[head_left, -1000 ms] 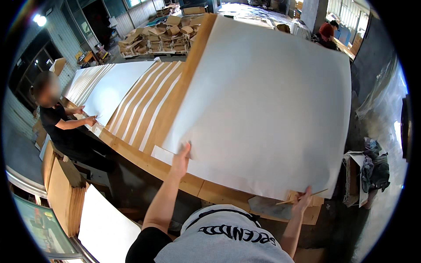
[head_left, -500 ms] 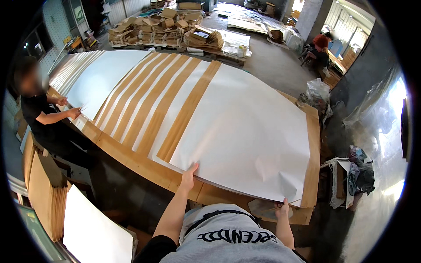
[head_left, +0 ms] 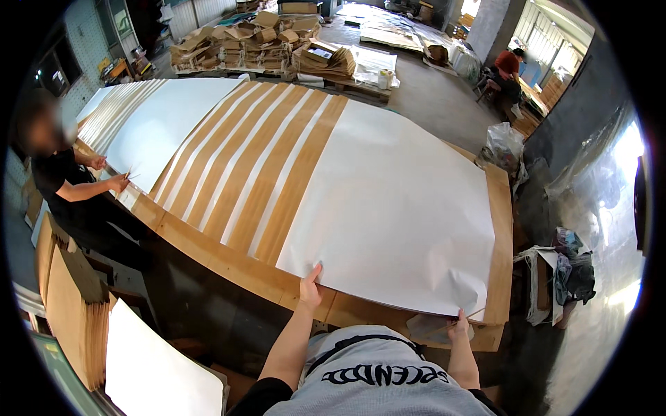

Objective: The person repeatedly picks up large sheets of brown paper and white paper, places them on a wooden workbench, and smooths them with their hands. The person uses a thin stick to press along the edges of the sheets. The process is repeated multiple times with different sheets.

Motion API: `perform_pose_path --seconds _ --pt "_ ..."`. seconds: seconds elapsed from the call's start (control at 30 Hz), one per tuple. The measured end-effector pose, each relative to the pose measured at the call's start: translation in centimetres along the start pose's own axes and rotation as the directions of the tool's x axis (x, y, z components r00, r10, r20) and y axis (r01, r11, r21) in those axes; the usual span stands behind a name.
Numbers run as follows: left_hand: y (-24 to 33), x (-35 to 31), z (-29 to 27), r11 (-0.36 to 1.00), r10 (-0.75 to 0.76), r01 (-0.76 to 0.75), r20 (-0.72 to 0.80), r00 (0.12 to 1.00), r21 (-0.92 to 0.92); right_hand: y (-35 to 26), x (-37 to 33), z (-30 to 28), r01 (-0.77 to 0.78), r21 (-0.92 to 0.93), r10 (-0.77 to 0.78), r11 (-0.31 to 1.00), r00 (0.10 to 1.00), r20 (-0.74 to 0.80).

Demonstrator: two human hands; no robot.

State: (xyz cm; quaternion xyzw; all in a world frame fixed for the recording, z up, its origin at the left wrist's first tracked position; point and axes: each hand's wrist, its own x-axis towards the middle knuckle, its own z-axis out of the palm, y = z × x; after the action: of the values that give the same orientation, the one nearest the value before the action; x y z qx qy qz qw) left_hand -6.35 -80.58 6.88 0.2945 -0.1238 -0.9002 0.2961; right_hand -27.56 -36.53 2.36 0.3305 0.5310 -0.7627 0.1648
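Note:
A large white sheet (head_left: 395, 201) lies across the right part of a long wooden table (head_left: 501, 249). My left hand (head_left: 311, 286) pinches its near edge, thumb on top and fingers underneath. Closed at the sheet's near right corner is my right hand (head_left: 458, 326), with a thin stick (head_left: 476, 313) by its fingers. The fingers under the sheet are hidden. Left of this sheet, brown bands (head_left: 239, 173) alternate with white strips, slanting across the table. Under my right hand, a greyish flat piece (head_left: 427, 328) shows at the table edge.
At the table's left, a person in black (head_left: 62, 180) holds thin sticks beside another white sheet (head_left: 173, 114). Stacked cardboard (head_left: 76, 298) and a white board (head_left: 156, 360) stand lower left. A cardboard pile (head_left: 243, 45) lies behind; a cluttered stand (head_left: 555, 277) is on the right.
Both my hands and the sheet's near edge have shifted slightly right. The white strip nearest the sheet is narrower, the brown band beside it wider, and the stripes look more even.

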Motion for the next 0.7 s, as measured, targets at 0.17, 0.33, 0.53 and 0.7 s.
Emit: perform_pose_path --seconds 0.17,0.33,0.53,0.7 --pt "0.3 -0.3 0.8 1.000 0.015 -0.014 -0.034 0.999 0.018 0.6 1.6 -0.7 0.047 0.038 -0.048 0.998 0.999 0.010" --pt "1.8 -1.1 -0.4 0.957 0.211 -0.192 -0.069 0.975 0.217 -0.1 1.3 -0.6 0.026 0.084 -0.036 0.996 0.993 0.112" --pt "6.5 -2.6 -0.5 0.713 0.478 -0.273 -0.162 0.863 0.646 -0.5 0.6 -0.6 0.033 0.030 -0.036 0.999 0.996 0.085" --pt "6.4 -1.6 -1.8 0.747 0.456 -0.245 -0.207 0.866 0.618 -0.6 1.2 -0.4 -0.005 0.000 0.005 1.000 0.997 0.081"
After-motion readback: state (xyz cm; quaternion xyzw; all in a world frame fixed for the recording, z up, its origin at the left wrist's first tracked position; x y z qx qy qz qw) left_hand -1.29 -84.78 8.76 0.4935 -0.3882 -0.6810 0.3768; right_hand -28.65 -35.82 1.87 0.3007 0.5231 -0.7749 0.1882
